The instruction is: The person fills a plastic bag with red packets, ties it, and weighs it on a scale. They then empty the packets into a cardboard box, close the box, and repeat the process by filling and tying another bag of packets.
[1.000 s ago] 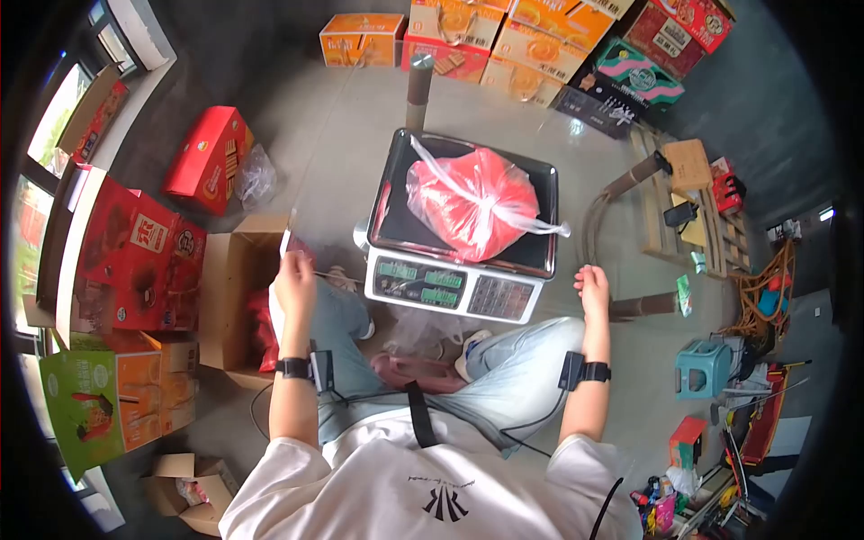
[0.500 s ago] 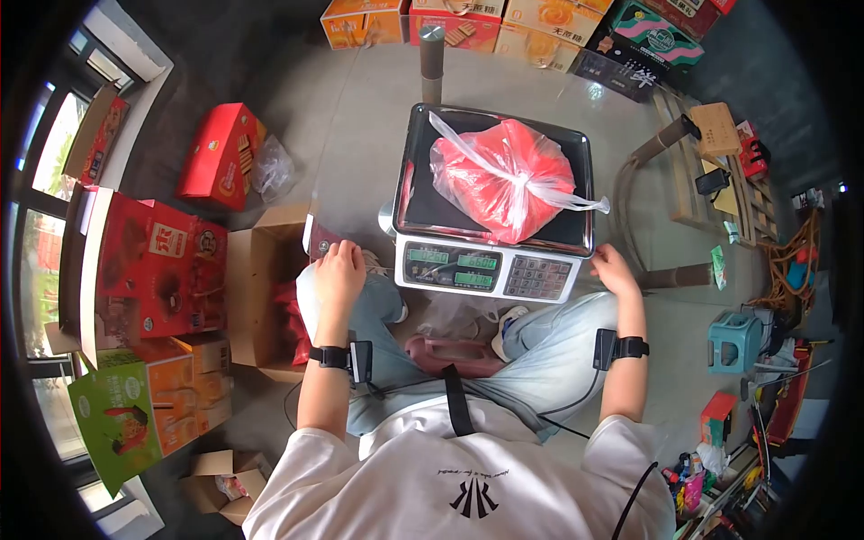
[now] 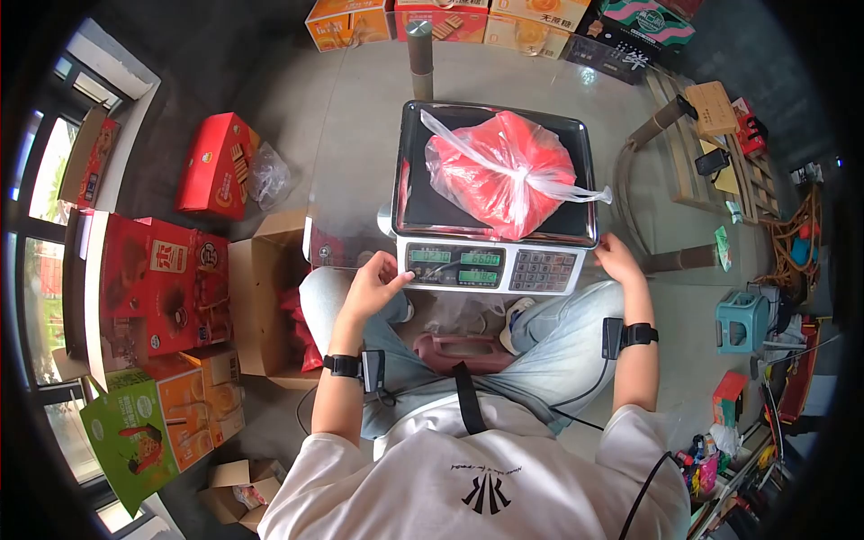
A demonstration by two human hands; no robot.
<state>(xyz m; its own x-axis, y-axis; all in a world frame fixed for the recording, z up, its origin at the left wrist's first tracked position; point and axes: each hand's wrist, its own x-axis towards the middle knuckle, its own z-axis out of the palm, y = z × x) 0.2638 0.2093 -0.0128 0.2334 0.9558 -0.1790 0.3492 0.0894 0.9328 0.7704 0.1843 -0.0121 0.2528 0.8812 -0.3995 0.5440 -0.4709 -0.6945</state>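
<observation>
A digital scale (image 3: 497, 281) with a black tray (image 3: 416, 193) stands on a glass tabletop in front of me. On the tray lies a tied clear plastic bag (image 3: 499, 171) with red contents, its knotted end trailing to the right. The scale's green displays are lit. My left hand (image 3: 376, 286) is at the panel's left end, fingers loosely bent, thumb stretched apart from them to the panel edge. At the right front corner, my right hand (image 3: 619, 259) rests its fingers against the scale's side, gripping nothing that I can see; its fingertips are partly hidden.
An open cardboard box (image 3: 270, 310) with red packets stands at my left, beside red gift boxes (image 3: 162, 283). Cartons (image 3: 526, 40) line the far side. A teal stool (image 3: 742, 322) and a wooden pallet (image 3: 688, 166) are at the right. A clear bag (image 3: 268, 175) lies by a red box.
My left hand has moved from above my knee rightward to the scale's panel. My right hand stays at the scale's right corner. The view has shifted slightly.
</observation>
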